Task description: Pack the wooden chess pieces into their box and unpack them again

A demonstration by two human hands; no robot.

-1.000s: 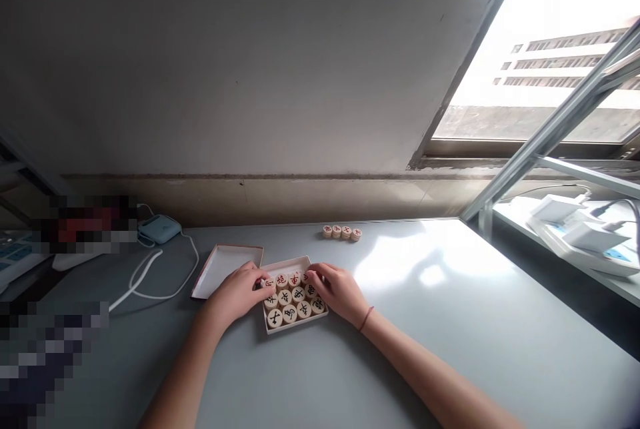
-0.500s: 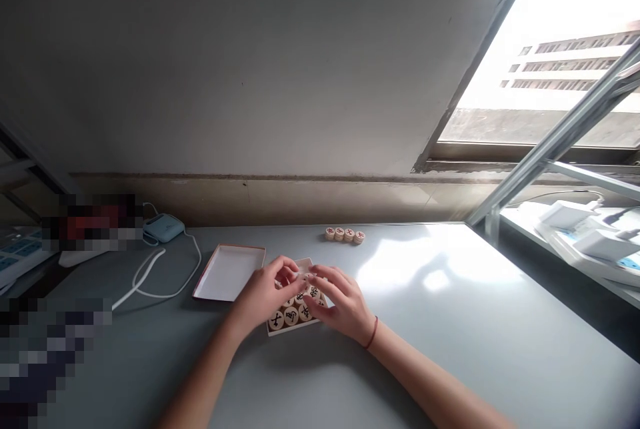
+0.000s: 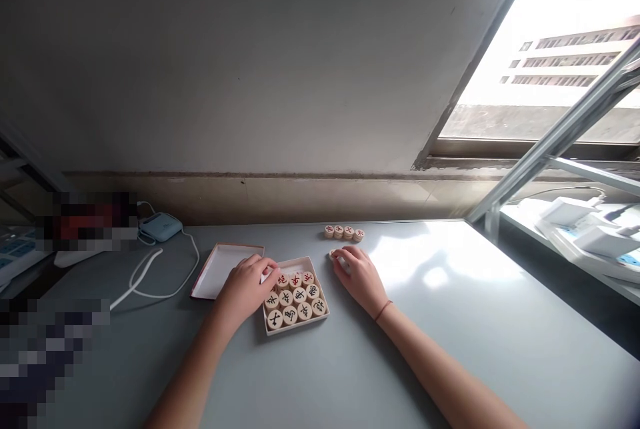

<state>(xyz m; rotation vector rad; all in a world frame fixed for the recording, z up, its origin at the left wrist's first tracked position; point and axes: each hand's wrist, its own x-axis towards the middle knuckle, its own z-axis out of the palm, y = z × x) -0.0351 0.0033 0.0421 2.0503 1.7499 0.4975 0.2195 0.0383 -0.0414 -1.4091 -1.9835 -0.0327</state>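
Observation:
A shallow white box (image 3: 327,312) on the table holds round wooden Chinese chess pieces (image 3: 299,295), red characters along the back row and black ones nearer me. My left hand (image 3: 247,284) reaches over the box's back left corner, its fingers curled together and covering the leftmost spot of the red row; what they pinch is hidden. To the right of the box, my right hand (image 3: 359,275) has its fingertips closed on a Chinese chess piece (image 3: 333,253), mostly covered, low over the table. Just behind that hand stands a row of short stacks of red pieces (image 3: 344,233).
The box lid (image 3: 227,262) lies inside up, left of the box and partly behind my left hand. Farther left are a white cable (image 3: 173,297) and a light blue device (image 3: 160,227). A wall closes off the table's back; white adapters (image 3: 565,212) sit on the right shelf.
Both hands met over the box half a second ago, then parted. My right hand has moved right and back with a piece in its fingers; my left has returned to the back left corner.

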